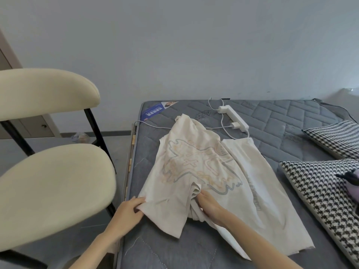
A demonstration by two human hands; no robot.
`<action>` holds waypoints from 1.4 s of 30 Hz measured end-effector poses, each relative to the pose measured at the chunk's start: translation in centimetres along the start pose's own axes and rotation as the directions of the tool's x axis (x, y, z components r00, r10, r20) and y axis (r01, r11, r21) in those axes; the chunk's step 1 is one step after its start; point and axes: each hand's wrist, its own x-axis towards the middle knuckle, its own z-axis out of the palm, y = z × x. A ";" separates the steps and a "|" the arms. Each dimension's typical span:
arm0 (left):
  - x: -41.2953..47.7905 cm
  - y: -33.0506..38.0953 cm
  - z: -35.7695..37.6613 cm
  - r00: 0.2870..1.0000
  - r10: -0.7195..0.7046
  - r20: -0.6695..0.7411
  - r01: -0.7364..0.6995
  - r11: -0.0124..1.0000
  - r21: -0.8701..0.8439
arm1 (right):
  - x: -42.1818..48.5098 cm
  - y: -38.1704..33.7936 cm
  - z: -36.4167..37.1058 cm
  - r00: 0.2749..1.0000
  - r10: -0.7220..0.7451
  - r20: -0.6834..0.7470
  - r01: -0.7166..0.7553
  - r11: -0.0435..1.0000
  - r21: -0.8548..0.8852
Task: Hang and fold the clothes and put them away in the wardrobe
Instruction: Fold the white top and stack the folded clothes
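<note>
A cream T-shirt (196, 167) with a pale blue and orange print lies spread on the grey mattress (272, 121), inside out and partly folded over itself. My left hand (128, 212) pinches the shirt's left edge near the mattress side. My right hand (209, 206) grips a bunched fold of cloth at the shirt's middle. A second layer of white cloth (258, 200) extends to the right beneath the print.
A cream chair (50, 187) with black legs stands close on the left. A white power strip (235, 119) with cables lies behind the shirt. Two houndstooth cushions (318, 191) sit at the right, a purple item (351, 183) on one. A blue label (153, 111) marks the mattress corner.
</note>
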 end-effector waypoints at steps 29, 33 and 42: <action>3.4 -0.6 -0.5 0.939 -0.285 -0.192 0.281 0.958 -0.047 | 1.1 5.5 -0.9 0.903 -0.044 -0.428 -0.084 0.957 -0.277; 2.4 -1.9 0.2 0.934 -0.341 -0.105 0.356 0.903 0.238 | 0.8 6.8 -1.3 0.915 -0.032 -0.402 -0.112 0.937 -0.330; 2.8 0.7 0.5 0.971 -0.080 -0.226 0.187 0.842 0.506 | -0.7 5.2 0.4 0.632 -0.596 -0.495 0.161 0.726 -0.669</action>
